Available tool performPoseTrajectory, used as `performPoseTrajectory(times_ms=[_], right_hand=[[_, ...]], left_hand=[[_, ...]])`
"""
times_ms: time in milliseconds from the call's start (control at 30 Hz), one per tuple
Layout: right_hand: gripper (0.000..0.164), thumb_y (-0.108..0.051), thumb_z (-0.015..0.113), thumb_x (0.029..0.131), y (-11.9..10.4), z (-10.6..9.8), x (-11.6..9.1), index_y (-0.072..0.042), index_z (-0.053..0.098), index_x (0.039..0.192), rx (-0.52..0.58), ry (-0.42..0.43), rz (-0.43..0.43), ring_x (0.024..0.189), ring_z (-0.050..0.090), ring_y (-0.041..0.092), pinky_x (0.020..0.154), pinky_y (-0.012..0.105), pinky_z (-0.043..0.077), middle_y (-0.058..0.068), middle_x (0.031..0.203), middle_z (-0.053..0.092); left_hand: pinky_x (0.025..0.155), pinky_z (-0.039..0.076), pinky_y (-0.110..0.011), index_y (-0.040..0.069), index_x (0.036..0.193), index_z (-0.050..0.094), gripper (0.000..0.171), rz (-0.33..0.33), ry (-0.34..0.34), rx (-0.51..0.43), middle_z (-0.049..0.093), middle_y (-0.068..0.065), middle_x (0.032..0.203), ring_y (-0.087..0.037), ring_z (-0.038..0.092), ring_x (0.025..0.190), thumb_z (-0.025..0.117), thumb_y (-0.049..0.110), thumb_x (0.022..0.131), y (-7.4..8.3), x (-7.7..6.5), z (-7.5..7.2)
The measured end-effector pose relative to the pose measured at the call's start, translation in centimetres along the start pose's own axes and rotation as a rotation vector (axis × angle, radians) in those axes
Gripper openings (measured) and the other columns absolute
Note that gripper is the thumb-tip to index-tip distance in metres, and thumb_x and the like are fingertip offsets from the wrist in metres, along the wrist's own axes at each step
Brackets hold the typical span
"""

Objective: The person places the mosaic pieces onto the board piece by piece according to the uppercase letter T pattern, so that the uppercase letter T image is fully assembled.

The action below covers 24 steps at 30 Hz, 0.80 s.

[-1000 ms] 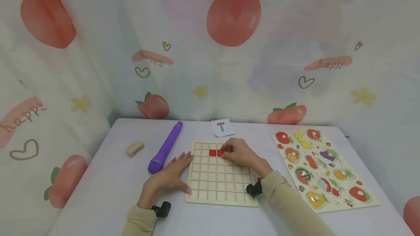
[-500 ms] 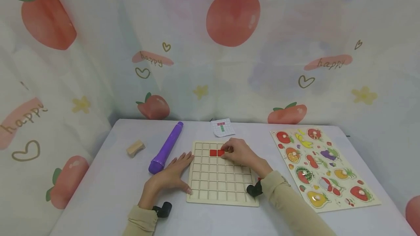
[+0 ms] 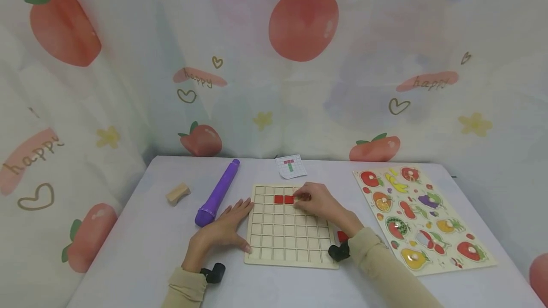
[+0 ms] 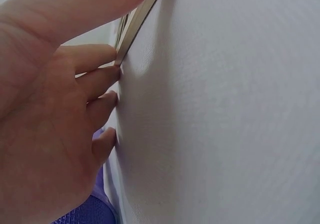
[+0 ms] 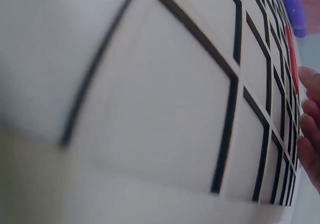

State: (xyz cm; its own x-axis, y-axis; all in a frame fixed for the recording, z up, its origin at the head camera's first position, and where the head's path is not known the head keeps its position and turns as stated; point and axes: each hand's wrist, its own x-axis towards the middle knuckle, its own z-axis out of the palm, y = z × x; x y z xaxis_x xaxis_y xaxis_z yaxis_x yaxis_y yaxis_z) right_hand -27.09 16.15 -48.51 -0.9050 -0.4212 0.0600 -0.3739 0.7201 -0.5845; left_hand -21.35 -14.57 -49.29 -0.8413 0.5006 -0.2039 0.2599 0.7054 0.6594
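Observation:
A square wooden grid board (image 3: 291,242) lies flat on the white table. Two red square tiles (image 3: 284,199) sit side by side in cells of its second row from the top. My right hand (image 3: 320,201) is over the board's upper right, thumb and index fingertips apart at the right edge of the second tile, with nothing seen between them. Its fingers (image 5: 308,119) hover close over the grid in the right wrist view. My left hand (image 3: 224,229) is spread along the board's left edge, thumb and fingertips touching it. Another red piece (image 3: 342,236) lies by the right cuff.
Behind the board lies a paper card (image 3: 291,167) with a red and green T pattern. A purple toy microphone (image 3: 217,191) and a small wooden block (image 3: 177,194) are on the left. A fruit puzzle board (image 3: 421,222) takes up the right side.
My right hand has shifted slightly right, off the second red tile, which now shows whole. More of the red piece by the cuff is visible. The left hand keeps its place.

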Motion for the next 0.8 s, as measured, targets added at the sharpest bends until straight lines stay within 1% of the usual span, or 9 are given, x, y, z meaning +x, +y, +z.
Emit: performPoseTrajectory(times_ms=[200,267,367,500,600,800], right_hand=[[0.020,-0.011,0.078,0.089,0.3,-1.1,-1.6,-0.006,0.079,0.108,0.001,0.031,-0.032,0.080,0.057,0.011,0.071,0.023,0.052,-0.003,0.088,0.068],[0.020,-0.011,0.078,0.089,0.5,-1.4,-2.2,-0.006,0.079,0.107,-0.007,0.034,-0.034,0.080,0.057,0.010,0.070,0.023,0.052,-0.004,0.089,0.069],[0.020,-0.012,0.079,0.089,0.7,-1.8,-3.2,-0.007,0.079,0.108,-0.010,0.033,-0.013,0.080,0.057,0.009,0.069,0.021,0.052,-0.005,0.090,0.069],[0.019,-0.010,0.079,0.087,1.0,-2.3,-4.5,-0.007,0.080,0.106,-0.019,0.053,-0.027,0.079,0.057,0.009,0.068,0.021,0.052,-0.007,0.088,0.068],[0.018,-0.008,0.079,0.087,1.3,-2.8,-5.5,-0.007,0.080,0.105,-0.024,0.062,-0.059,0.077,0.055,0.007,0.067,0.021,0.051,-0.007,0.087,0.067],[0.017,-0.008,0.079,0.086,2.3,-3.4,-7.5,-0.008,0.079,0.104,-0.037,0.046,-0.069,0.077,0.056,0.006,0.066,0.019,0.052,-0.008,0.088,0.069]], left_hand=[[0.132,0.006,-0.053,0.006,0.163,0.025,0.120,0.000,0.001,0.010,0.015,-0.013,0.173,-0.033,0.007,0.161,0.095,0.029,0.068,-0.1,0.1,0.0],[0.132,0.006,-0.054,0.006,0.163,0.025,0.121,-0.002,0.000,0.011,0.015,-0.013,0.173,-0.033,0.007,0.161,0.095,0.029,0.068,-0.1,0.1,0.1],[0.132,0.006,-0.053,0.006,0.163,0.025,0.120,-0.006,-0.003,0.010,0.016,-0.012,0.173,-0.033,0.008,0.161,0.095,0.029,0.068,-0.1,0.2,0.1],[0.132,0.006,-0.052,0.006,0.163,0.026,0.119,-0.004,-0.003,0.014,0.016,-0.011,0.173,-0.032,0.008,0.161,0.095,0.029,0.069,0.0,0.3,0.1],[0.132,0.006,-0.053,0.006,0.163,0.026,0.119,-0.002,-0.004,0.019,0.016,-0.012,0.173,-0.033,0.008,0.161,0.095,0.028,0.069,0.1,0.2,0.0],[0.132,0.007,-0.053,0.005,0.163,0.026,0.118,-0.011,-0.007,0.022,0.017,-0.012,0.173,-0.034,0.008,0.161,0.095,0.028,0.069,0.3,0.0,-0.2]])
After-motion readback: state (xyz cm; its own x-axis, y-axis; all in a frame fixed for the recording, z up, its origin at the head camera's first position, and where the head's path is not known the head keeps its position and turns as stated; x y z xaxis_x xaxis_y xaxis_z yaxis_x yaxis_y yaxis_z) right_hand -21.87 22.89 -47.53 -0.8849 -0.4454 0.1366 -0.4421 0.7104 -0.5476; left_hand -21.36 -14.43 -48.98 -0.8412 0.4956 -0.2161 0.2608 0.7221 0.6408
